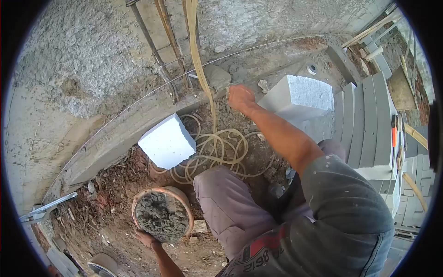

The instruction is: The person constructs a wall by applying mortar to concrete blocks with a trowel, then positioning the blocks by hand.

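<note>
Sleeve (pixel 350 198); bucket (pixel 185 198), mouth upward, axis upright; left hand (pixel 146 238) at rim (pixel 134 210), right hand (pixel 242 97) apart; grips unclear

A dark grey shirt (pixel 348 196) — red patch (pixel 266 242), lettering (pixel 255 263) — tops mauve-grey trousers (pixel 229 201).

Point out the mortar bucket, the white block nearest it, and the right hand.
Mortar bucket (pixel 159 189): head view, on its rim.
White block (pixel 167 141): head view, on its brightly lit face.
Right hand (pixel 241 97): head view, middle of the hand.
</note>
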Tool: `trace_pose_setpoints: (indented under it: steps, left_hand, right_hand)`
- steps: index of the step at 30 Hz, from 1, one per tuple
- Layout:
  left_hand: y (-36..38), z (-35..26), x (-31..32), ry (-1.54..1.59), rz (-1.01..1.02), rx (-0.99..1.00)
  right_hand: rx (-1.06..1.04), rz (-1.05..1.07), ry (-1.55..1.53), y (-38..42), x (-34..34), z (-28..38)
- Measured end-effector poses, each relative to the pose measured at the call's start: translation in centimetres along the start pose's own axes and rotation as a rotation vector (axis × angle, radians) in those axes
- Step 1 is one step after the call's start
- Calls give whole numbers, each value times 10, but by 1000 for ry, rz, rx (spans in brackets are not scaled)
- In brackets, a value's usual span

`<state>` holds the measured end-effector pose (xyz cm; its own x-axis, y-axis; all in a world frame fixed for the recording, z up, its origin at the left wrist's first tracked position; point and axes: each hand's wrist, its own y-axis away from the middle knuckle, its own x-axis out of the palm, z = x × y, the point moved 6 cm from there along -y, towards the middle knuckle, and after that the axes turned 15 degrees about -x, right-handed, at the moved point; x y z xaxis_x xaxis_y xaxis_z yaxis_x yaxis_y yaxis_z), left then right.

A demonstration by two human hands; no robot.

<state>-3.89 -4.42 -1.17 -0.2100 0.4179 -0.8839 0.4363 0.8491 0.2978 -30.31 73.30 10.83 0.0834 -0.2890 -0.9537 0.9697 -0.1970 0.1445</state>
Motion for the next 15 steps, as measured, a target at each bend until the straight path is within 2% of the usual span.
trace_pose_setpoints:
  steps: [3,5,6,8,9,11,13,14,15]
  left_hand:
    - [15,-4,-2,148,15,-15]
    - [13,-6,-4,48,-43,-22]
    - [7,0,-2,97,-59,-109]
    - [17,-5,-9,150,-52,-83]
    - [17,-7,-10,170,-28,-57]
    - [37,-23,-13,211,-2,-78]
    - [36,-18,-19,273,-3,-108]
    - [28,-14,-15,136,-41,-64]
    - [13,-5,-3,-7,-71,-17]
  right_hand:
    - [-86,-52,66,-5,1,-20]
    - [117,-111,54,1,-13,-28]
    - [116,-109,42,2,-4,-34]
    - [332,-150,-72,-8,4,-68]
    - [325,-155,-71,-11,-6,-71]
    - [43,-117,18,-24,-26,-55]
    - [-10,-105,15,-87,21,-87]
    - [-25,-93,18,-111,46,-109]
    - [-43,-88,15,-108,49,-87]
